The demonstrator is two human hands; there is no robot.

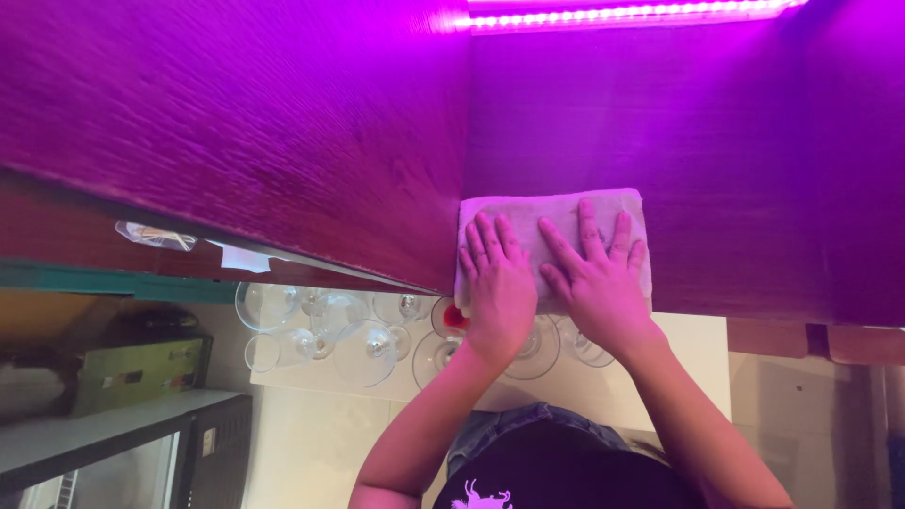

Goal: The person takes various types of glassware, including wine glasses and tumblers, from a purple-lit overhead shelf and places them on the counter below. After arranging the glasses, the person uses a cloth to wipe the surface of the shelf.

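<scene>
Two hands, left (498, 283), right (594, 278), grip open, flat on towel (556, 209); purple-lit wooden counter (283, 123).

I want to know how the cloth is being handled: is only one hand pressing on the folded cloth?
No. Both the left hand and the right hand lie flat, fingers spread, on the folded cloth on the wooden counter.

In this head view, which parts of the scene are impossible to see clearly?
- Cloth: its middle is hidden under the left hand and right hand.
- Glasses: several are partly covered by the counter edge and the forearms.
- Strip light: cut off by the top edge.
- True colours: washed out by purple light.
</scene>
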